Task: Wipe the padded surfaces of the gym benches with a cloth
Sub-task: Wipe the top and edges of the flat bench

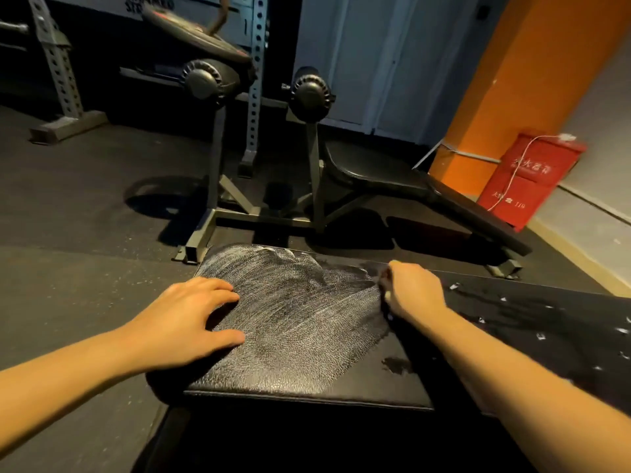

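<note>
Left hand (191, 319) was laid flat, fingers spread wide, on the left edge of the bench pad (307, 380). Right hand (413, 291) was seen curled in a fist round a dark cloth (384, 286), which was mostly hidden beneath it and pressed to the pad. Wet streaks (293, 302) were spread between the two hands. Well beyond the right hand, a second bench (392, 179) and a red box (532, 179) were noted.
</note>
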`<control>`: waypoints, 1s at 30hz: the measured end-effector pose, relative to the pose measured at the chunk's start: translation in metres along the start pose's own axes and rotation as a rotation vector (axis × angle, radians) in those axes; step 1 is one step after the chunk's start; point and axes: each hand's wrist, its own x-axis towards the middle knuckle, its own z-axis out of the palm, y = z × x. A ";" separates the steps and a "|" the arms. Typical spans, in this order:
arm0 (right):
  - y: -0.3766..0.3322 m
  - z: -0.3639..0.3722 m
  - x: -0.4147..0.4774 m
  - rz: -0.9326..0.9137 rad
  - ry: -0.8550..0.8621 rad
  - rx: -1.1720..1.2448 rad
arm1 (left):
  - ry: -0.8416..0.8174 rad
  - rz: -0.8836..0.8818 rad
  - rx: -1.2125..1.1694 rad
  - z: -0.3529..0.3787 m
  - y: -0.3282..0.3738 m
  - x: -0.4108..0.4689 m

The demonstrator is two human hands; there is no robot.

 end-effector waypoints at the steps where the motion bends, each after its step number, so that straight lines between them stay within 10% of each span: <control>1: 0.002 0.000 0.015 0.067 0.014 0.008 | 0.006 -0.010 0.005 -0.001 -0.001 -0.002; 5: -0.093 0.004 0.034 0.004 0.004 0.185 | -0.001 -0.054 0.026 -0.009 0.001 -0.003; 10: -0.167 -0.001 -0.046 -0.549 -0.069 0.292 | -0.039 -0.117 0.113 -0.012 -0.001 -0.001; 17: -0.013 0.002 0.035 0.015 -0.011 -0.016 | -0.021 -0.154 0.050 -0.005 -0.004 -0.006; 25: -0.229 0.004 0.029 -0.308 -0.088 0.324 | -0.014 -0.150 0.055 -0.005 -0.006 -0.007; 30: -0.152 0.001 -0.005 -0.406 -0.050 0.274 | -0.003 -0.141 0.068 -0.004 -0.009 -0.009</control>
